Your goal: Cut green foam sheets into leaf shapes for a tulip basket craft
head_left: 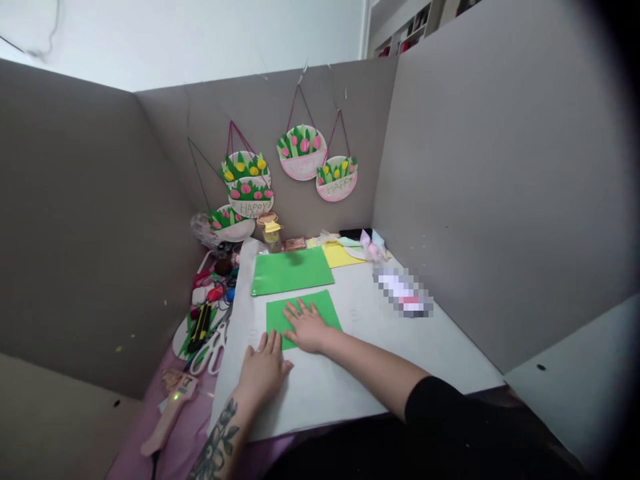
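A sheet of green paper [274, 313] lies flat on the white work surface [300, 393] in front of me. My right hand [307, 327] rests on it with the fingers spread, palm down. At the paper's lower left corner is my left hand [264, 365], laid flat with its fingertips at the edge and its thumb out to the side. Neither hand grips anything. Just beyond the sheet sits a stack of green paper [293, 272], its far edge near the back of the surface.
On the left lie white-handled scissors [213, 350], a black and yellow utility knife [201, 327] and a pink glue gun [170, 417] with a lit green light. Yellow paper [340, 255] and a jar [271, 235] stand at the back. Paper-plate flower baskets [303, 163] hang on the grey partition.
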A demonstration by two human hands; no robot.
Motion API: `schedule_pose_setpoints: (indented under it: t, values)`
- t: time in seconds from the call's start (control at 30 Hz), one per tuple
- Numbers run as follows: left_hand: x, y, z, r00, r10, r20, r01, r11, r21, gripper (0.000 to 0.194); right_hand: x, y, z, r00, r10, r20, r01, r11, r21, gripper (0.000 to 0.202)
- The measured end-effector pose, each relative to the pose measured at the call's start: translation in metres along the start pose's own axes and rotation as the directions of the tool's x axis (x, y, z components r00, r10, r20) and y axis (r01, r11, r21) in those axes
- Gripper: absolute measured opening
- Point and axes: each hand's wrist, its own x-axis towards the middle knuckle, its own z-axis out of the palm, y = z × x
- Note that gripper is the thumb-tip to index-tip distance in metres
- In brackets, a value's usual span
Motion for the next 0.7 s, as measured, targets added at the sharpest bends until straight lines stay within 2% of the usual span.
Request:
schedule_pose_setpoints:
  t: [0.1,0.2,0.27,0.3,0.37,0.43,0.5,0.6,0.7]
  values:
    - [-0.007,-0.006,-0.001,1.0,0.001,0.022,-0.001,1.0,0.021,0.061,-0.004,0.022,0.013,0.999,0.027,-0.045,-0.027,1.0,-0.01,0.082]
    - [-0.006,-0.002,-0.015,0.999,0.043,0.006,-0.043,0.997,0.057,0.053,-0.015,0.044,0.013,0.993,0.096,-0.067,-0.098,0.994,-0.037,0.082]
    - [0.005,0.009,-0.027,0.993,0.117,0.013,-0.118,0.992,0.045,0.042,-0.021,0.054,0.011,0.978,0.188,-0.091,-0.194,0.979,-0.065,0.08]
    - [0.013,0.016,-0.031,0.981,0.196,-0.002,-0.196,0.981,0.01,0.04,-0.023,0.058,0.01,0.967,0.23,-0.108,-0.238,0.968,-0.078,0.079]
    - [0.033,0.031,-0.035,0.954,0.289,-0.082,-0.295,0.952,-0.078,0.047,-0.027,0.063,0.01,0.954,0.275,-0.121,-0.288,0.952,-0.106,0.076]
    - [0.055,0.044,-0.03,0.92,0.363,-0.15,-0.384,0.91,-0.157,0.062,-0.029,0.065,0.012,0.954,0.28,-0.107,-0.292,0.947,-0.13,0.072]
    - [0.072,0.048,-0.018,0.91,0.385,-0.154,-0.411,0.887,-0.213,0.072,-0.029,0.066,0.014,0.954,0.28,-0.105,-0.293,0.945,-0.143,0.07]
    - [0.082,0.042,0.004,0.904,0.384,-0.189,-0.421,0.877,-0.231,0.076,-0.029,0.066,0.019,0.948,0.285,-0.139,-0.304,0.942,-0.144,0.068]
    - [0.078,0.026,0.019,0.914,0.343,-0.217,-0.385,0.901,-0.197,0.071,-0.028,0.066,0.021,0.945,0.285,-0.159,-0.307,0.941,-0.143,0.07]
